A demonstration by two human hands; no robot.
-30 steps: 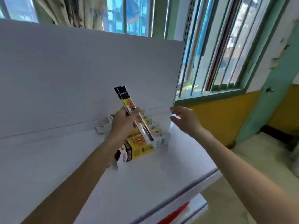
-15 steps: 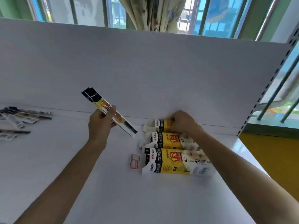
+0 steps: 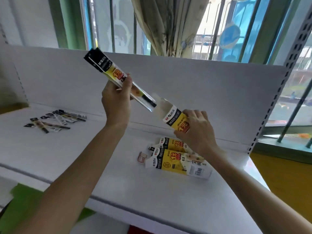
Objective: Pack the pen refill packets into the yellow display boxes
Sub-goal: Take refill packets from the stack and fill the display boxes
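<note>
- The left hand [image 3: 116, 102] grips a long flat refill packet [image 3: 116, 76]: black top, yellow label.
- It slants, black end up-left, lower end at the yellow box [image 3: 176, 119] that the right hand [image 3: 197, 130] grips above the shelf [image 3: 84, 157].

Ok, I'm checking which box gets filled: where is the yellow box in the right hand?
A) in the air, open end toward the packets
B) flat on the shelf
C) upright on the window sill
A: the right hand grips the yellow box above the shelf, its open end facing the packets that the left hand holds.
</note>
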